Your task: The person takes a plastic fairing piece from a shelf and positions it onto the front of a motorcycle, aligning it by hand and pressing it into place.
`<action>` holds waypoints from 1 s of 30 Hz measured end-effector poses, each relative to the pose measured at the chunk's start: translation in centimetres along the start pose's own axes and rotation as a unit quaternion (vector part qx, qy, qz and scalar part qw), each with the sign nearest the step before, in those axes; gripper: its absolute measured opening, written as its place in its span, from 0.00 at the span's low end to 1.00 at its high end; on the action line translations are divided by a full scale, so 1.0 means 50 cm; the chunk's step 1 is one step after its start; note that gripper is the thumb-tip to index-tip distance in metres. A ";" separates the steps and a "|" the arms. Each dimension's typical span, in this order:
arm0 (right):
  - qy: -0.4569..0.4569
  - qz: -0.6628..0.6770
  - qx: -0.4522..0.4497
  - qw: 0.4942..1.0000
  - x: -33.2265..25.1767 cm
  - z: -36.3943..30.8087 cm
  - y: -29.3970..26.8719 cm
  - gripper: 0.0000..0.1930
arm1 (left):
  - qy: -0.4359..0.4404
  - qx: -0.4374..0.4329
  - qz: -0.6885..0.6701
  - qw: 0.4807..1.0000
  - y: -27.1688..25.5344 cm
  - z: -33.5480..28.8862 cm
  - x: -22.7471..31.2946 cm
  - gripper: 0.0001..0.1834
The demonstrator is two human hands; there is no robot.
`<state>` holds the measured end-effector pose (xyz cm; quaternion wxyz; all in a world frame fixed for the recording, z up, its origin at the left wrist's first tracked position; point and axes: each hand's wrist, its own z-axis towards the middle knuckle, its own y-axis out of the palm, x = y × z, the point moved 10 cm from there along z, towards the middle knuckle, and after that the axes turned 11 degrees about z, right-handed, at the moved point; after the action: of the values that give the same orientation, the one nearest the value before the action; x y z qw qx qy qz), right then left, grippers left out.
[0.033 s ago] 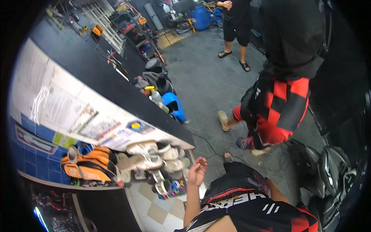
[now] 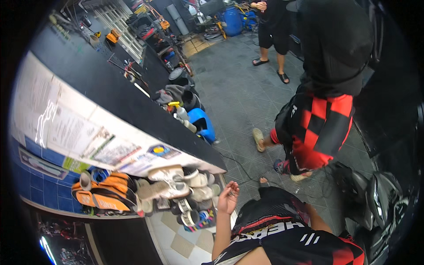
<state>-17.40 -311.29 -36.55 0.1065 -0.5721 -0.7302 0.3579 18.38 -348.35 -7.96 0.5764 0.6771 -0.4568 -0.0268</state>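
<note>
My left hand (image 2: 228,199) is raised at waist height beside my dark shorts (image 2: 269,207), palm up with the fingers curled in. A small dark thing seems to lie at the fingers; its kind cannot be made out. Piled shoes (image 2: 165,190) are nearest to this hand, on its left, and the two do not touch. My right forearm (image 2: 319,219) reaches down along the other side of my shorts. Its hand is hidden at the shorts, perhaps in a pocket.
An orange bag (image 2: 104,194) stands by the shoes. Along the wall are a spray bottle (image 2: 180,110) and a blue container (image 2: 202,123). A person in a black hood (image 2: 338,48) stands ahead, another person (image 2: 274,42) farther off. A motorcycle (image 2: 375,194) is at right; a cable (image 2: 240,163) crosses the floor.
The view has shifted slightly, so the surroundings sit a little lower and farther right. My left hand keeps nearly the same pose beside my shorts.
</note>
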 end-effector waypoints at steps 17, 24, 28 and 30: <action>-0.053 -0.126 -0.097 0.986 -0.925 0.527 -0.304 0.21 | -0.030 0.022 -0.086 0.996 0.116 0.770 0.613 0.31; -0.124 -0.192 -0.135 0.964 -1.410 0.654 -0.291 0.16 | 0.068 0.211 0.150 0.963 -0.005 0.846 0.881 0.31; -0.106 -0.335 -0.258 0.900 -1.670 0.738 -0.303 0.15 | 0.076 0.274 0.343 0.895 0.002 0.953 0.994 0.26; -0.022 -0.311 -0.381 0.871 -1.779 0.788 -0.328 0.14 | 0.116 0.262 0.262 0.922 0.047 0.970 1.025 0.26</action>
<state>-23.39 -409.66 -31.80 -0.0296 -0.3040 -0.9521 0.0128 19.49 -418.10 2.84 0.4140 0.6585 -0.5384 0.3243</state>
